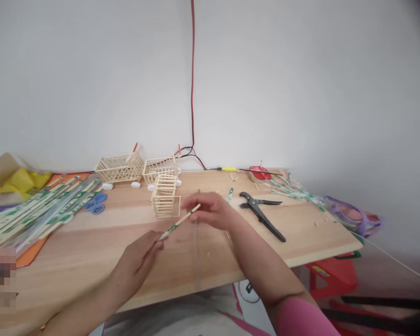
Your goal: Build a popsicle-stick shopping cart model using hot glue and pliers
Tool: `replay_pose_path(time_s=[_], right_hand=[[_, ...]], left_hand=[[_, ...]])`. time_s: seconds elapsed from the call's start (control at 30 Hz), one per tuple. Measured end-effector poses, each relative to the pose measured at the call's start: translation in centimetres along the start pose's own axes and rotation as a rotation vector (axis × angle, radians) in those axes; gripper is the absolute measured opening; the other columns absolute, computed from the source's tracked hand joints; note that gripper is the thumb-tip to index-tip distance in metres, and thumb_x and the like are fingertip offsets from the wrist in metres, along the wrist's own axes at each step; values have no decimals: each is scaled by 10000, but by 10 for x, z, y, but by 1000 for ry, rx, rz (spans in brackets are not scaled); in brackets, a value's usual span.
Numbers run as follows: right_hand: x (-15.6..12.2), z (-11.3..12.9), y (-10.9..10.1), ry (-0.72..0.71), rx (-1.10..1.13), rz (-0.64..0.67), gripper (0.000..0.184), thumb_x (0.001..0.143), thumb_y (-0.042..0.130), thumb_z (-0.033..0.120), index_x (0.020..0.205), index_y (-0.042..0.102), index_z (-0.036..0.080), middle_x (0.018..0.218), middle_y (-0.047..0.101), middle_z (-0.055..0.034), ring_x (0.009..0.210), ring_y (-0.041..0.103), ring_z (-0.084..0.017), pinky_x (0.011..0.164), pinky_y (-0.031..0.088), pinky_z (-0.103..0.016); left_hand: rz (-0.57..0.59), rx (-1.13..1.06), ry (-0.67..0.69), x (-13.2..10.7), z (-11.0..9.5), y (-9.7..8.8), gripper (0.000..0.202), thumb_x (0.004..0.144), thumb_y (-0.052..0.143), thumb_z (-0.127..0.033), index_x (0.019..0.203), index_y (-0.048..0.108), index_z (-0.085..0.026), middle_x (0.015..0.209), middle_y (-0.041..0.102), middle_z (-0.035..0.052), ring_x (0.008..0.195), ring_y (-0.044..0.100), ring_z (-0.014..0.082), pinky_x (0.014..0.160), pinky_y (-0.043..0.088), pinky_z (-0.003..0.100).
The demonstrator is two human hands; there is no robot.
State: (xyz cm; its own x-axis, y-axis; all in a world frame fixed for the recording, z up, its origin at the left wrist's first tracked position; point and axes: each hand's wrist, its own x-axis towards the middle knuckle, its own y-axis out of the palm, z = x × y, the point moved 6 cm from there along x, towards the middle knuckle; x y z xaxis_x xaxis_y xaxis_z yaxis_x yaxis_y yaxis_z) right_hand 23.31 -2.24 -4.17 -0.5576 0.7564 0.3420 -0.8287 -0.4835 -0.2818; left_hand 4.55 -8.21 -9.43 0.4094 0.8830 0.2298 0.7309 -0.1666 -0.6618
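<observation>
My left hand pinches the near end of a thin wooden stick in a green-and-white paper sleeve. My right hand is closed on the far end of the same stick, over the middle of the wooden board. Just beyond the stick stands a small cage built of sticks. A clear ruler-like strip lies on the board under my hands.
Two stick-built carts with white wheels stand at the back. A pile of wrapped sticks lies left, near blue caps. Black pliers lie right. A red-black wire hangs down the wall. Red stool below right.
</observation>
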Motion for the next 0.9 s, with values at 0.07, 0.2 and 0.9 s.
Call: replay_pose_path(time_s=[0.07,0.2,0.9], right_hand=[[-1,6,13,3,81,53,290,839,599,419,892,666,141,725,620,-19,560,560,-86,545,469,-207],[-1,2,20,38,58,136,294,868,564,413,888,681,144,729,654,-26,593,588,-96,551,474,-202],[-74,17,-158,-244,352,-1239,433,849,465,578,647,365,208,557,309,86,425,273,-54,438,296,-167]], left_hand=[[12,-9,10,11,-11,9,236,934,354,-334,862,551,-228,728,614,0,681,589,160,641,446,234],[-33,-25,18,32,-25,19,261,928,357,-343,757,515,-225,679,591,-3,649,570,165,612,429,245],[191,-192,24,38,-20,51,276,941,335,-315,800,542,-200,696,567,8,670,529,157,653,393,260]])
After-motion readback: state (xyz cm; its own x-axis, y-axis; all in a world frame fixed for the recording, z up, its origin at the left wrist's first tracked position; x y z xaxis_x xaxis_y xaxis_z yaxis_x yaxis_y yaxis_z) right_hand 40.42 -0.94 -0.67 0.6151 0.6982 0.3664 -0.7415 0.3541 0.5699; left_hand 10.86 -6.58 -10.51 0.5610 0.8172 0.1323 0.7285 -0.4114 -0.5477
